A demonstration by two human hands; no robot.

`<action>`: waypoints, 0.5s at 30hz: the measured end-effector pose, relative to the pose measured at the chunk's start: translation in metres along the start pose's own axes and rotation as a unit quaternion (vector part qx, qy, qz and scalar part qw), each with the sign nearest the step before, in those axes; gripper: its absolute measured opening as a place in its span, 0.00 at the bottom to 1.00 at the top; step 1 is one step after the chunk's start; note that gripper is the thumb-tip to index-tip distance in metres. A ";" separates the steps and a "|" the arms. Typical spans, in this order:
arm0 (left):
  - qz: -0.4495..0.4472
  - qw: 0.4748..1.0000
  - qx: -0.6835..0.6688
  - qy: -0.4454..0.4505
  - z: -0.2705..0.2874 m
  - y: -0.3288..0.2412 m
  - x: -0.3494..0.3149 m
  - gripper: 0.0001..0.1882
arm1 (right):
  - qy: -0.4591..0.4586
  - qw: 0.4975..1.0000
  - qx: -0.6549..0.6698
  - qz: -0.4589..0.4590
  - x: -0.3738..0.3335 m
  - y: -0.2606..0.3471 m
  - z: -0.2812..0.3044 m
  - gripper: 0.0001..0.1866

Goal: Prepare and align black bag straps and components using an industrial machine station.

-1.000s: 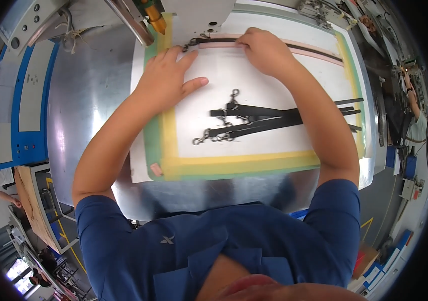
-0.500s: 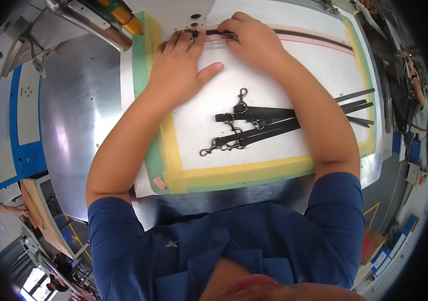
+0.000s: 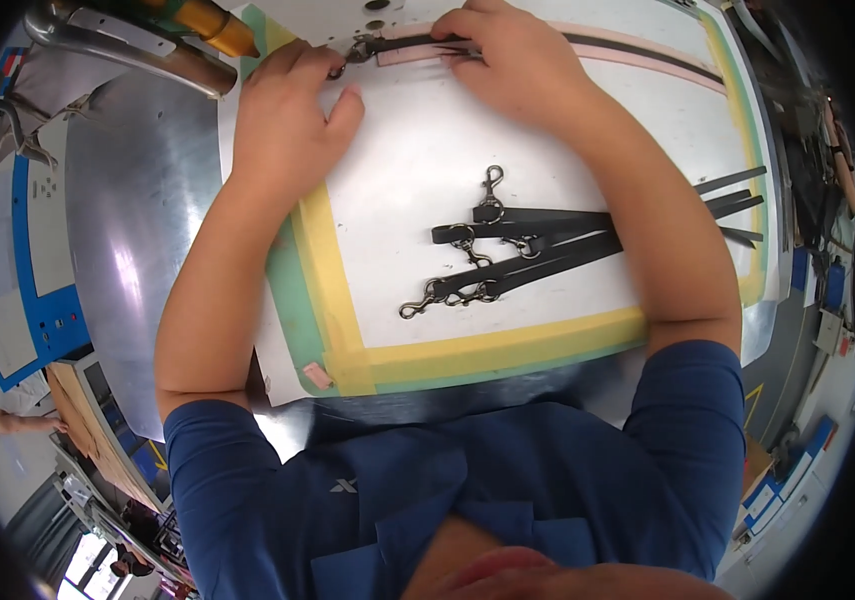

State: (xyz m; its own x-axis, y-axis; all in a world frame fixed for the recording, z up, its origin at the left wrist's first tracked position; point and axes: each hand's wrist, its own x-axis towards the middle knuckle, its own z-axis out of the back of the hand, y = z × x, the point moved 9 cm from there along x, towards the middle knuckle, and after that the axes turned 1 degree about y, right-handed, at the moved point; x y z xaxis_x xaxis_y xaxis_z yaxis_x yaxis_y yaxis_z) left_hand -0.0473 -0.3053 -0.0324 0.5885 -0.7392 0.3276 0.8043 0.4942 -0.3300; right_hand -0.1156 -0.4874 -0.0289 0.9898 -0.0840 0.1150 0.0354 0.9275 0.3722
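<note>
A black strap [image 3: 407, 42] lies along a pink strip [image 3: 412, 57] at the far side of the white board [image 3: 397, 140]. Its left end carries a dark metal snap hook [image 3: 358, 50]. My left hand [image 3: 290, 120] rests at that end, fingertips touching the hook, thumb stretched apart. Over the strap, my right hand [image 3: 522, 65] pinches with thumb and index finger. Between these two shows a thin, dark, pointed tool [image 3: 455, 49], mostly hidden by the hand. Several black straps [image 3: 547, 230] with snap hooks and rings lie in a bunch nearer to me, partly under my right forearm.
Green [image 3: 299, 290] and yellow tape [image 3: 507, 338] borders the board. A metal tube [image 3: 137, 55] and a yellow cylinder [image 3: 212, 25] jut in at the upper left, close to my left hand. A pink scrap [image 3: 317, 375] sits at the near left corner. Another person [image 3: 7, 418] stands far left.
My left hand has slid left off the strap to the hook's end, uncovering the hook. My right hand keeps its pinch over the strap. The whole view has shifted slightly.
</note>
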 end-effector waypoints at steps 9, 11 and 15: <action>-0.064 0.996 0.054 -0.024 -0.007 -0.015 -0.005 0.29 | -0.022 0.999 -0.021 0.040 -0.003 0.003 -0.010 0.16; -0.069 0.995 0.072 -0.009 -0.005 -0.022 -0.008 0.30 | -0.042 0.997 -0.010 0.057 -0.006 0.004 -0.011 0.16; -0.120 0.984 0.129 -0.012 -0.011 -0.043 -0.013 0.29 | -0.051 0.997 0.003 0.061 -0.007 0.006 -0.008 0.16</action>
State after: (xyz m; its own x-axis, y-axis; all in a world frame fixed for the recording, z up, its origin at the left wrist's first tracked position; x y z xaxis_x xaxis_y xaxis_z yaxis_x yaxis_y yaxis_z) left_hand -0.0904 -0.3215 -0.0321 0.3786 -0.8393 0.3901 0.9127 0.4086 -0.0066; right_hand -0.1210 -0.4783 -0.0345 0.9675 -0.0071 0.2526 -0.0859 0.9309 0.3550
